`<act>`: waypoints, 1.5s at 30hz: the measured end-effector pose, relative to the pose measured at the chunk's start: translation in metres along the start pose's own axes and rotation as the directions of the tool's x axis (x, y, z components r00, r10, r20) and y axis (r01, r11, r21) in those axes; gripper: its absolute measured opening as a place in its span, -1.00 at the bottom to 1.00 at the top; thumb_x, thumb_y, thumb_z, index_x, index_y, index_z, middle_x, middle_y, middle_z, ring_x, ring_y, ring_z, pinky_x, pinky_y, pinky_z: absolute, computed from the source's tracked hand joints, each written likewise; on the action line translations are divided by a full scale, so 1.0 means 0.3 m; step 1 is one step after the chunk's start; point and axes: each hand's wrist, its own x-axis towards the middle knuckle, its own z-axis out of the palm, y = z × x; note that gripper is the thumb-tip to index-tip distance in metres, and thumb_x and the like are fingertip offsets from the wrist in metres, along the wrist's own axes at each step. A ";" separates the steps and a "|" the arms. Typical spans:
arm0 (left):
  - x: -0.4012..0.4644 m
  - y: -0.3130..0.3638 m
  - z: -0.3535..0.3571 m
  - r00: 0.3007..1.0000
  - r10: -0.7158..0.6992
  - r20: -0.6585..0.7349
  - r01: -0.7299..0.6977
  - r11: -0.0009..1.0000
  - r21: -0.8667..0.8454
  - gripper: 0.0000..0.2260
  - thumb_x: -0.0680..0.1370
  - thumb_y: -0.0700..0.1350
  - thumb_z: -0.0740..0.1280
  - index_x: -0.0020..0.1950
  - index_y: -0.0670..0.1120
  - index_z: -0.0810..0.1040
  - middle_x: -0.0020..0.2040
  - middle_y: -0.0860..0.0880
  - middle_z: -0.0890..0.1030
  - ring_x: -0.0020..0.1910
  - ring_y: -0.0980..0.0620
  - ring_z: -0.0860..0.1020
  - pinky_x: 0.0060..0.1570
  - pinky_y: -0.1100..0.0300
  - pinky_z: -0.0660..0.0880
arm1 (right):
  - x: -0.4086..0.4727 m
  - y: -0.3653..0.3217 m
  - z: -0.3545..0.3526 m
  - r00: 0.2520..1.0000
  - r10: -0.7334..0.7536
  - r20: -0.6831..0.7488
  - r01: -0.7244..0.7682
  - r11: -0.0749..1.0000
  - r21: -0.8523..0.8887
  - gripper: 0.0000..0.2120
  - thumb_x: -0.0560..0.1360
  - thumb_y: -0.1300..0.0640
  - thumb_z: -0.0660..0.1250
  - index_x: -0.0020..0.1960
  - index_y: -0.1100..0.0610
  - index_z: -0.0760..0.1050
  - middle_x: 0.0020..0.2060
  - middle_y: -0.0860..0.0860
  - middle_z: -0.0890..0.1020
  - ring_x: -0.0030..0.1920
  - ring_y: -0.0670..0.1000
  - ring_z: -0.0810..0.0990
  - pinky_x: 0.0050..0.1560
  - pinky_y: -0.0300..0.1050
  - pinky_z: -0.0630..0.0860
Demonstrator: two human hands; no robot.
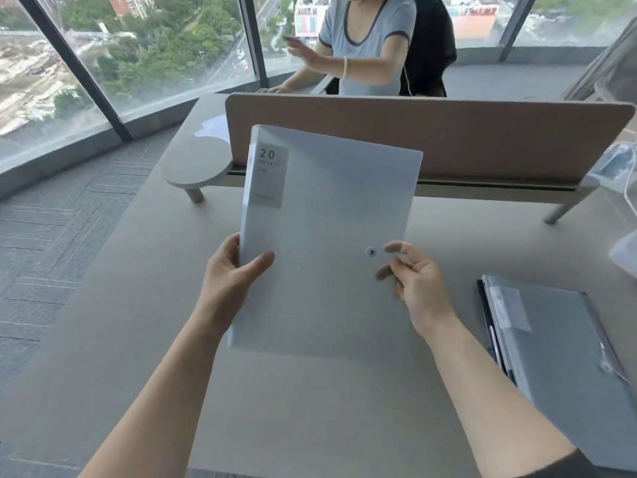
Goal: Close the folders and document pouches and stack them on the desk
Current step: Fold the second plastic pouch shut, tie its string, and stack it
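One pale translucent folder (327, 243), closed, label reading "20"

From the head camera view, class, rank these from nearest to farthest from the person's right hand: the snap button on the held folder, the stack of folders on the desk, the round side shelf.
From the right hand:
1. Snap button, just left of the fingertips.
2. Stack of folders, lying to the right on the desk.
3. Round side shelf, far left, by the divider's end.
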 end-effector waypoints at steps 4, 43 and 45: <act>0.006 0.019 0.062 0.995 -0.035 0.095 0.048 0.989 -0.143 -0.68 0.38 -0.17 0.48 0.13 -0.07 0.61 -0.02 -0.12 0.71 -0.13 -0.11 0.68 -0.13 0.01 0.63 | 0.007 -0.034 -0.064 0.998 -0.035 -0.044 0.035 0.999 -0.006 -0.73 0.61 0.32 0.14 -0.02 0.01 0.53 -0.45 0.00 0.65 -0.60 -0.09 0.15 -0.56 -0.23 0.10; -0.006 -0.504 0.201 0.861 -0.507 0.046 0.509 0.860 -0.037 -0.65 0.29 -0.16 0.51 0.05 -0.14 0.61 -0.11 -0.19 0.69 -0.25 -0.16 0.66 -0.14 -0.11 0.65 | -0.015 0.434 -0.280 0.886 0.451 -0.105 -0.455 0.809 -0.372 -0.86 0.59 0.23 0.18 -0.07 0.22 0.50 -0.39 0.12 0.36 -0.64 -0.06 0.22 -0.58 -0.25 0.16; -0.014 -0.522 0.191 0.859 -0.512 0.030 0.513 0.858 -0.032 -0.70 0.31 -0.18 0.52 0.01 -0.13 0.61 -0.16 -0.14 0.69 -0.29 -0.12 0.66 -0.20 -0.03 0.64 | -0.016 0.454 -0.274 0.875 0.473 -0.103 -0.473 0.789 -0.392 -0.84 0.59 0.23 0.18 -0.08 0.23 0.50 -0.39 0.12 0.34 -0.64 -0.07 0.21 -0.59 -0.25 0.15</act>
